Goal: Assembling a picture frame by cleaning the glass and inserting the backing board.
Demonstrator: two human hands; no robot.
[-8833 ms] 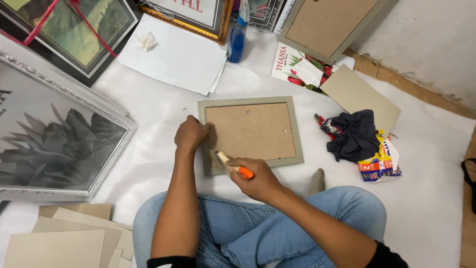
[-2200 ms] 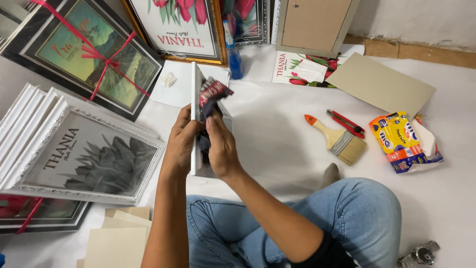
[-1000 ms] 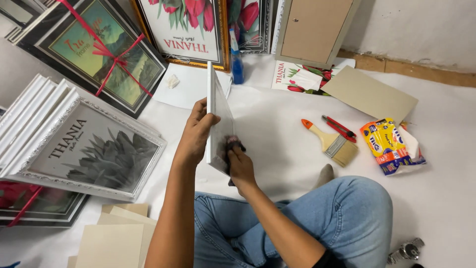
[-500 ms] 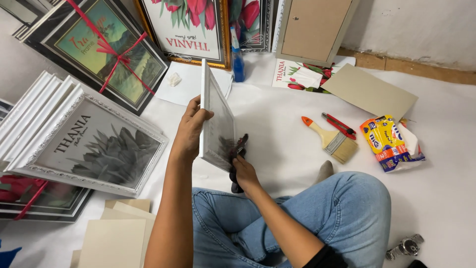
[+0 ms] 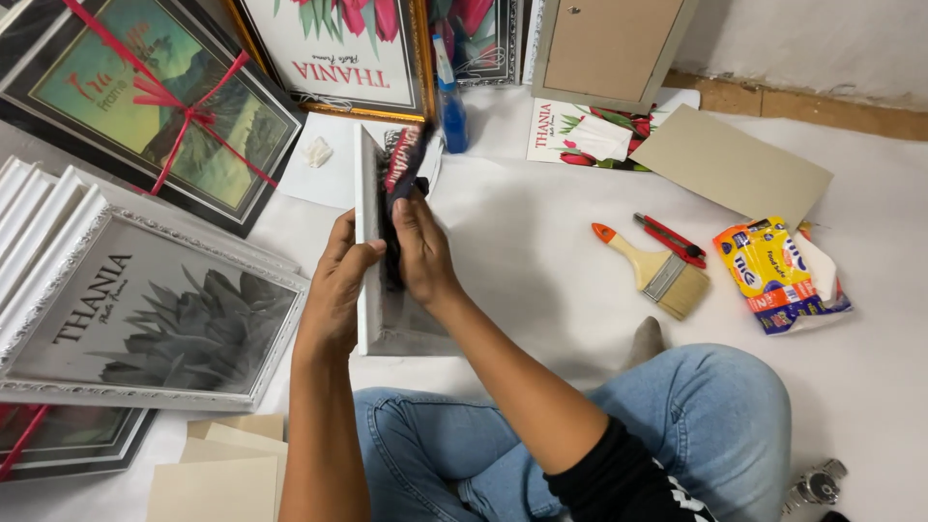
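Observation:
A small white picture frame (image 5: pixel 369 319) stands on edge on the floor in front of my crossed legs, its glass side turned to the right. My left hand (image 5: pixel 338 280) grips its left edge and holds it upright. My right hand (image 5: pixel 420 253) presses a dark cloth (image 5: pixel 398 174) with red print against the glass, near the upper half of the frame. The cloth is blurred with motion.
A stack of white frames with a grey leaf print (image 5: pixel 155 324) lies at left. More framed pictures (image 5: pixel 164 106) lean at the back. A paintbrush (image 5: pixel 657 271), a red utility knife (image 5: pixel 669 239), a colourful packet (image 5: pixel 778 275), a blue bottle (image 5: pixel 450 101) and cardboard sheets (image 5: pixel 730 164) lie around.
My right hand has moved with the cloth from the lower part of the glass up to its top. The frame has turned more edge-on, still held by my left hand.

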